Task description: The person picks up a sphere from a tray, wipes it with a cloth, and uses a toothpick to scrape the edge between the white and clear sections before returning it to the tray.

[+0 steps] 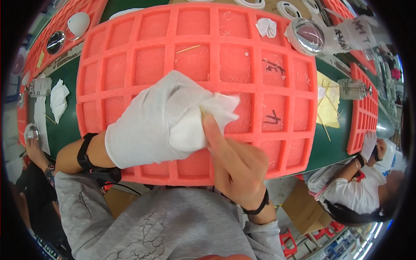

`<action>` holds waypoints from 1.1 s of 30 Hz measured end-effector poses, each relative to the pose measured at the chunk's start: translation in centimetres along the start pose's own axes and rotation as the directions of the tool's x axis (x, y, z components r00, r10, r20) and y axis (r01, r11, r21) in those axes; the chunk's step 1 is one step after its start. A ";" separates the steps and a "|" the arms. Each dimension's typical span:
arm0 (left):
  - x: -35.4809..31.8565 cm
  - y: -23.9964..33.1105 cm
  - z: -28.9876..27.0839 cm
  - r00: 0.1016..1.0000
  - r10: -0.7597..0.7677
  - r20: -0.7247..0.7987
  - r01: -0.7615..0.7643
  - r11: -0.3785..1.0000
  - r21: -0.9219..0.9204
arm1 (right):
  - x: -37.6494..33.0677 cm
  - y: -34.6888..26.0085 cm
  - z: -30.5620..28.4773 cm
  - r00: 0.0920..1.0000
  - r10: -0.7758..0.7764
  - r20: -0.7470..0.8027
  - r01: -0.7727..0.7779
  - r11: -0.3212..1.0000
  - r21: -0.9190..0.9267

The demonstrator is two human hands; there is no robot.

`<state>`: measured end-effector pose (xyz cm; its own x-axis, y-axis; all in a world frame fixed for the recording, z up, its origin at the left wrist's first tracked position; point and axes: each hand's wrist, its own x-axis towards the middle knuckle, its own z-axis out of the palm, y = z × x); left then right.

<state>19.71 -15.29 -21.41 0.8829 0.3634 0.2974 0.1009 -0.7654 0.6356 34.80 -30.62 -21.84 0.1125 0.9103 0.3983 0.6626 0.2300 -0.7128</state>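
Over the middle of a red foam tray (195, 21), my left hand (151, 117), in a white glove, is closed around a smooth, rounded white piece (187, 133). Crumpled white tissue (227, 108), blurred by motion, sticks out on the right of that piece. My bare right hand (240, 167) presses in from the right, its index fingertip against the white piece. A narrow yellowish sliver shows at that fingertip, too small to name. The other right fingers are curled and blurred, and what they grip is hidden.
A clear dome part with a silver ring (305, 37) and a crumpled tissue (266, 27) rest at the tray's far right. One thin wooden stick (187, 49) lies in a compartment. Yellow paper (328, 99) with sticks and a glass jar (352, 89) are rightward. Co-workers sit on both sides.
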 end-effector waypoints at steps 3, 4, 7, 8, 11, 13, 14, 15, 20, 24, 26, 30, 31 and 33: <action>0.0 -0.3 0.5 0.998 0.052 -0.035 -0.049 0.996 0.069 | -0.8 0.2 -0.8 1.000 -0.024 0.000 0.024 1.000 -0.002; -0.2 -0.3 0.6 0.998 0.036 -0.042 -0.033 0.996 0.078 | -2.0 0.2 -1.3 0.999 -0.029 0.046 0.029 1.000 -0.010; -0.1 0.2 0.8 0.999 0.015 -0.052 -0.011 0.996 0.089 | -4.0 -0.1 -1.5 0.995 -0.039 0.093 0.044 0.998 -0.054; 0.3 0.7 0.7 0.998 0.001 -0.055 0.004 0.996 0.088 | -4.5 -0.1 -1.6 0.994 -0.044 0.097 0.053 0.995 -0.088; 1.1 1.5 0.8 0.998 -0.029 -0.056 0.034 0.995 0.091 | -4.9 0.4 -1.8 0.994 -0.057 0.091 0.067 0.991 -0.113; 1.4 1.6 1.1 0.998 -0.027 -0.065 0.033 0.996 0.085 | -5.1 0.8 -2.0 0.994 -0.070 0.080 0.077 0.992 -0.100; 1.5 1.7 1.3 0.997 -0.027 -0.068 0.033 0.996 0.081 | -5.2 1.0 -2.1 0.995 -0.068 0.075 0.075 0.993 -0.095; 1.5 1.7 1.5 0.998 -0.028 -0.061 0.033 0.996 0.084 | -5.3 1.2 -2.3 0.994 -0.075 0.083 0.083 0.992 -0.098; 1.7 1.7 2.6 0.997 -0.049 -0.051 0.052 0.997 0.059 | -5.8 2.3 -2.5 0.992 -0.098 0.075 0.106 0.987 -0.117; 2.2 1.5 2.6 0.999 -0.001 -0.037 0.004 0.997 0.081 | -5.8 2.5 -2.7 0.994 -0.093 0.054 0.099 0.988 -0.117; 2.7 1.3 2.1 0.989 0.147 -0.028 -0.141 0.979 0.149 | -5.7 2.5 -2.7 0.995 -0.092 0.048 0.097 0.989 -0.111; 2.7 1.4 0.7 0.982 0.147 0.119 -0.164 0.975 0.151 | -5.6 2.5 -2.7 0.995 -0.095 0.028 0.098 0.987 -0.126; 2.7 1.6 0.8 0.982 0.148 0.120 -0.166 0.974 0.152 | -5.5 2.5 -2.7 0.995 -0.099 0.023 0.102 0.986 -0.130; 2.3 2.1 1.0 0.991 0.100 0.088 -0.117 0.968 0.221 | -5.5 2.4 -2.6 0.994 -0.110 0.013 0.111 0.985 -0.136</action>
<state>22.42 -16.59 -20.06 0.9255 0.2369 0.2955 0.0957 -0.9012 0.4227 37.73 -36.01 -24.26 0.0287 0.8839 0.4668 0.7652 0.2810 -0.5792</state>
